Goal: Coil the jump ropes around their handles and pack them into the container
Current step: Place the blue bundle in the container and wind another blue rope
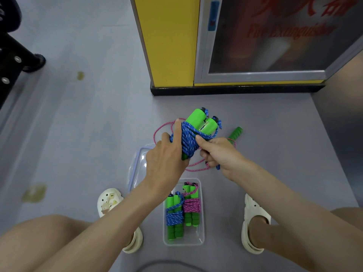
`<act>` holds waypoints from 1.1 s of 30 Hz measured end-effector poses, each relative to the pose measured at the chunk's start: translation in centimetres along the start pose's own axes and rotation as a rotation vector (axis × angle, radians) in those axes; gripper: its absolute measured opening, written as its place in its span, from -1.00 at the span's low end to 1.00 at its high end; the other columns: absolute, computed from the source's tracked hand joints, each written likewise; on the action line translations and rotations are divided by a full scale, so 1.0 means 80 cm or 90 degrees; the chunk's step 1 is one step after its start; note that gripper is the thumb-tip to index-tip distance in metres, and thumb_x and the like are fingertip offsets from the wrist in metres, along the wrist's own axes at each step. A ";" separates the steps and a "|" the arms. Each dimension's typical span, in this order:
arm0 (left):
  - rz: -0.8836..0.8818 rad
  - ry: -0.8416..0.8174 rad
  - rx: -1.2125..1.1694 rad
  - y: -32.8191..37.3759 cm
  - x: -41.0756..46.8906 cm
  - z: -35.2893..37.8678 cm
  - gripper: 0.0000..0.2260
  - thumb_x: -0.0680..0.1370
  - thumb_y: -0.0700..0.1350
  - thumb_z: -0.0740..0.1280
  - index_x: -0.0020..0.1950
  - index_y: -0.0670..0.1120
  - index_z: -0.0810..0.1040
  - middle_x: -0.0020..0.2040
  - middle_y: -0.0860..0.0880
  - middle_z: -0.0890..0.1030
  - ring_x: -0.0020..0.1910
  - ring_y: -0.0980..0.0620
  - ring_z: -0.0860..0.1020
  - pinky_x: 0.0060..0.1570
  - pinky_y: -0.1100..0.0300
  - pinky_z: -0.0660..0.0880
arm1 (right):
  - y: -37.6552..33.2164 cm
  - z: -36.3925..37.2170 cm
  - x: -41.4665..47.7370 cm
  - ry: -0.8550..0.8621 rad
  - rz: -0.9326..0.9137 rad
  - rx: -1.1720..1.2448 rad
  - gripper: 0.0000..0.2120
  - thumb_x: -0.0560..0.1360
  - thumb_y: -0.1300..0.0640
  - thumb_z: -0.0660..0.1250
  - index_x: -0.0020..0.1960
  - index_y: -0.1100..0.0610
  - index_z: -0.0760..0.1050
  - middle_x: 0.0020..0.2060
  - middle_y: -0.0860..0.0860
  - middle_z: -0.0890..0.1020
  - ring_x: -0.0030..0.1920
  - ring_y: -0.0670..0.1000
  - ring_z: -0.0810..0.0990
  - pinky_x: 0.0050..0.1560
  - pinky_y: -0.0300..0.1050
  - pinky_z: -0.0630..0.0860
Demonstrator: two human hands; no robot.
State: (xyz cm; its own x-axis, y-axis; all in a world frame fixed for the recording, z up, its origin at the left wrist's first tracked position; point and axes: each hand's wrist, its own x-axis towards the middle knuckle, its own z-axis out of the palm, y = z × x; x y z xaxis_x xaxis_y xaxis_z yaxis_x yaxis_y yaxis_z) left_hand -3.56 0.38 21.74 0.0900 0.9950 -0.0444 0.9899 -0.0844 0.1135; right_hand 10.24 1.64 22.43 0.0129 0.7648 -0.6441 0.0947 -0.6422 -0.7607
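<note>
Cable: a grey cable (167, 264) curves over the floor closest to me, between my knees.
Shoes: my left clog (108, 201) and right clog (253, 213), both white, stand on either side of the container.
Container: the clear container (203, 222) sits on the floor between my feet, open on top.
Packed ropes: 2 finished bundles lie side by side in it, the blue bundle (173, 216) on the left and the pink bundle (191, 205) on the right, each wound round a pair of green handles.
Lid: the clear lid (138, 160) lies flat just beyond the container, partly under my left forearm.
Left hand: my left hand (165, 160) wraps round the lower end of the blue jump rope (188, 140), index finger straight and pressed along the coils.
Right hand: my right hand (218, 152) is curled tight on the free end of the same rope, thumb pinching it, a short tail poking out below my fist.
Handles: its 2 green handles (202, 122) stick up side by side above the blue wraps, held in the air over the floor.
Loose rope: a pink rope (193, 170) trails uncoiled on the floor under my hands, 1 green handle (235, 133) of it lying beyond my right hand.
Far: a yellow pillar (169, 40) and a fire extinguisher cabinet (265, 36) stand ahead.
</note>
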 end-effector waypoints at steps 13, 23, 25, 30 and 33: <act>-0.180 -0.211 -0.769 -0.006 0.017 -0.008 -0.52 0.41 0.03 0.49 0.24 0.05 0.38 0.01 0.02 0.54 -0.08 0.11 0.59 -0.15 0.24 0.57 | -0.002 -0.019 0.006 -0.019 0.064 0.185 -0.71 0.53 0.09 0.34 -0.31 0.17 0.38 -0.53 0.01 0.37 -0.67 -0.17 0.17 -0.67 -0.35 0.09; -0.274 -0.335 -0.931 -0.007 0.010 -0.010 -0.64 0.44 -0.15 0.48 0.19 -0.09 0.48 -0.03 -0.14 0.68 -0.21 -0.14 0.68 -0.34 0.13 0.60 | -0.002 -0.014 0.002 -0.012 0.006 -0.002 -0.64 0.54 0.00 0.32 -0.36 0.17 0.46 -0.55 -0.01 0.41 -0.63 -0.15 0.21 -0.60 -0.33 0.17; -0.247 -0.294 -0.841 -0.007 0.011 -0.006 -0.63 0.42 -0.12 0.50 0.16 -0.06 0.47 -0.02 -0.11 0.66 -0.16 -0.14 0.67 -0.24 0.09 0.63 | 0.004 -0.010 0.001 0.045 -0.055 -0.121 -0.61 0.55 -0.01 0.31 -0.36 0.19 0.54 -0.57 -0.03 0.45 -0.61 -0.15 0.26 -0.51 -0.31 0.26; -0.252 -0.272 -0.839 -0.008 0.013 -0.008 -0.62 0.42 -0.15 0.50 0.18 -0.10 0.47 -0.01 -0.15 0.65 -0.27 -0.09 0.66 -0.35 0.14 0.59 | 0.011 -0.004 0.003 0.170 -0.213 -0.189 -0.90 0.47 0.21 0.41 -0.04 0.22 0.64 -0.40 0.04 0.61 -0.53 -0.15 0.53 -0.42 -0.30 0.47; -0.250 -0.282 -0.860 -0.008 0.016 -0.012 -0.62 0.43 -0.15 0.50 0.19 -0.11 0.48 -0.02 -0.16 0.66 -0.31 -0.08 0.65 -0.38 0.17 0.57 | 0.007 -0.002 -0.003 0.203 -0.317 -0.188 -0.93 0.44 0.29 0.42 -0.08 0.24 0.62 -0.34 0.08 0.62 -0.50 -0.15 0.58 -0.44 -0.41 0.45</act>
State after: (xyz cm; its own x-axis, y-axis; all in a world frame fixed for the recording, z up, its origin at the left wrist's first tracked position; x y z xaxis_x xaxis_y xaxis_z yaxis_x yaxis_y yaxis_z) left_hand -4.21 1.76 22.55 0.1173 0.8231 -0.5557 0.1308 0.5419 0.8302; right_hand 10.45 1.11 22.21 0.1872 0.9735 -0.1312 0.4347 -0.2019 -0.8776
